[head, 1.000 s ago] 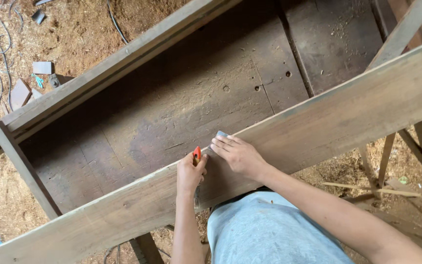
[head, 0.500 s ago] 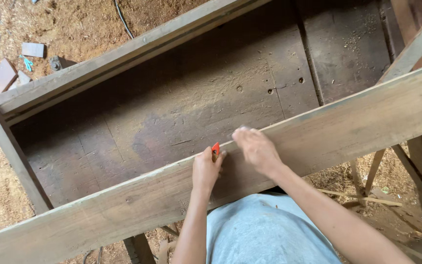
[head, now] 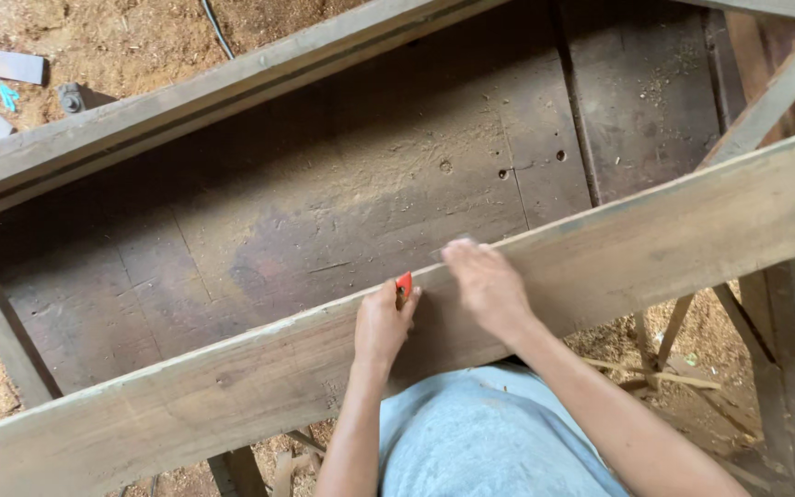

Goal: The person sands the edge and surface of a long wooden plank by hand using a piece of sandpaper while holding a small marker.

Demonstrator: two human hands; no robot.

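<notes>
Risk: left hand [head: 382, 324] is pinching a red pencil [head: 404, 286] at the plank [head: 655, 244] edge while right hand [head: 487, 284], flat and blurred, is pressing beside it—slippage could be skewing the mark.

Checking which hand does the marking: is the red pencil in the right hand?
No, the red pencil is pinched in the left hand, while the right hand lies flat on the plank beside it.
</notes>
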